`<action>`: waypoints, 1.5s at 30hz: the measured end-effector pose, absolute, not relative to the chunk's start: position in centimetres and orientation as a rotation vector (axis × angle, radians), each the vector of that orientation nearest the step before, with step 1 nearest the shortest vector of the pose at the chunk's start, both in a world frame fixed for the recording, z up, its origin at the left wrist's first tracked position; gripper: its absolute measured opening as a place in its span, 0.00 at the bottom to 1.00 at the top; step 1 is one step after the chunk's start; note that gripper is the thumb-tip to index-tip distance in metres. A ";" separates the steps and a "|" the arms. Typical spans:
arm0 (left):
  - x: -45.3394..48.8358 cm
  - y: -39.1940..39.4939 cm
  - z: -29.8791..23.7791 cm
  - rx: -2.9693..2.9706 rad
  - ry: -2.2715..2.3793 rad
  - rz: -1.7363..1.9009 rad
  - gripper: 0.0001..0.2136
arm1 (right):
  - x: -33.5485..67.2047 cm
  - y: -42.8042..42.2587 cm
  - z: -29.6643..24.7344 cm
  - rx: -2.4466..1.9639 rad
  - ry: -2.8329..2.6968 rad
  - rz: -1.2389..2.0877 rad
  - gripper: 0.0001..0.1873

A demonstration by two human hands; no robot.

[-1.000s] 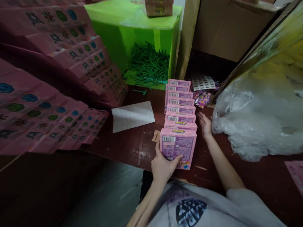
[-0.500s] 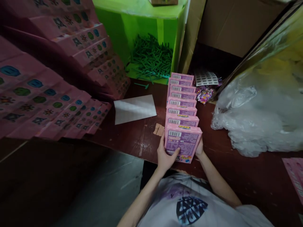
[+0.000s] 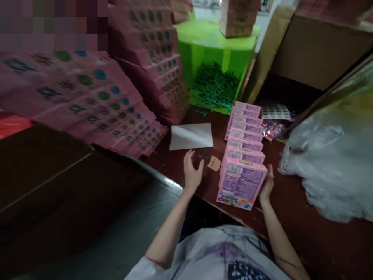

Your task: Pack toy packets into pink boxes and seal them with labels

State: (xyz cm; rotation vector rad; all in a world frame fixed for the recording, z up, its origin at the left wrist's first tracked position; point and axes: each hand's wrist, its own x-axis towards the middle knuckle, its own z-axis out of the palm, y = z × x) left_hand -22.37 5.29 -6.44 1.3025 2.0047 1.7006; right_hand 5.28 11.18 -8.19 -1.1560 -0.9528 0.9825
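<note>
A row of pink and purple boxes (image 3: pixel 241 184) leans on the table, each overlapping the one behind, barcodes facing me. My left hand (image 3: pixel 192 171) is off the row to its left, fingers apart, with nothing in it. It hovers near a torn brown scrap of cardboard (image 3: pixel 215 163) and a white sheet (image 3: pixel 191 137). My right hand (image 3: pixel 267 184) is at the right side of the front box, fingers stretched out along it. Whether its palm touches the box cannot be made out.
Tall stacks of pink boxes (image 3: pixel 116 105) rise on the left. A green bin (image 3: pixel 186 58) holding green sticks (image 3: pixel 217 83) stands at the back. Right of the row lie a label sheet (image 3: pixel 275 111) and a bag of colourful bits (image 3: pixel 272 129). Clear plastic bags (image 3: pixel 335 171) bulge at far right.
My left hand has let go of the front box and moved left. My right hand has loosened beside it. The view has swung left and up, showing more of the stacks.
</note>
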 end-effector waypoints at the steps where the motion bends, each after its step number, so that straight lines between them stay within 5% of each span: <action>1: -24.7 6.5 -6.0 1.307 2.186 1.574 0.23 | 5.4 11.1 -8.4 -1.178 -0.885 0.889 0.45; 4: -30.6 9.3 -4.3 0.985 2.593 1.157 0.27 | 6.1 11.0 -9.1 -1.222 -0.794 0.819 0.45; 9: -34.6 10.9 -3.6 0.543 2.657 1.211 0.40 | 6.9 12.1 -10.7 -1.272 -0.738 0.811 0.29; 17: -32.9 6.7 -2.1 0.782 2.294 1.725 0.03 | 8.2 12.6 -12.3 -1.095 -0.961 0.550 0.23; 21: -31.1 3.0 1.8 0.916 2.008 2.128 0.07 | 6.5 10.9 -5.2 -0.857 -0.841 0.056 0.22; 24: -30.0 0.9 5.6 0.841 1.361 2.489 0.11 | 4.1 8.0 3.2 -0.647 -0.909 0.024 0.19; 31: -26.4 0.9 9.4 0.980 0.345 2.187 0.28 | 2.3 2.7 14.9 -0.352 -1.529 -0.031 0.16; 38: -21.4 3.3 7.5 0.871 0.259 2.309 0.29 | 2.5 0.0 14.3 -0.536 -2.305 0.388 0.48; 45: -18.0 5.1 7.8 0.776 0.309 2.457 0.24 | 0.0 -2.9 12.1 -0.628 -2.198 0.422 0.58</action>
